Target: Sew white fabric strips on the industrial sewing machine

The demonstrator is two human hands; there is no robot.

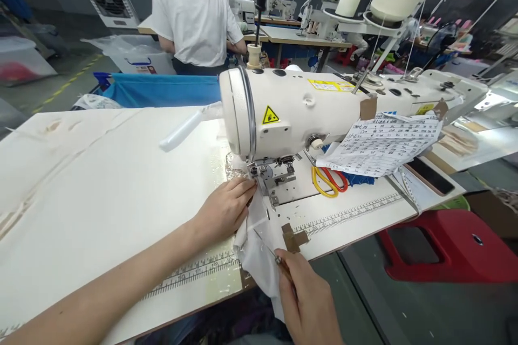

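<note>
White fabric (259, 256) runs from under the sewing machine's (279, 113) needle area and hangs over the table's front edge. My left hand (224, 207) is closed on the fabric's left side, fingertips close by the presser foot. In my right hand (307, 294), at the front edge, is an awl (279, 260). Its thin metal shaft points up and left across the fabric, and my fingers wrap its handle. The needle itself is too small to make out.
Yellow and red-handled scissors (327, 182) lie right of the needle area. A handwritten sheet (382, 140) is taped to the machine. A phone (429, 176) rests on the table's right end, beside a red stool (449, 248). Behind, a person (194, 16) faces away.
</note>
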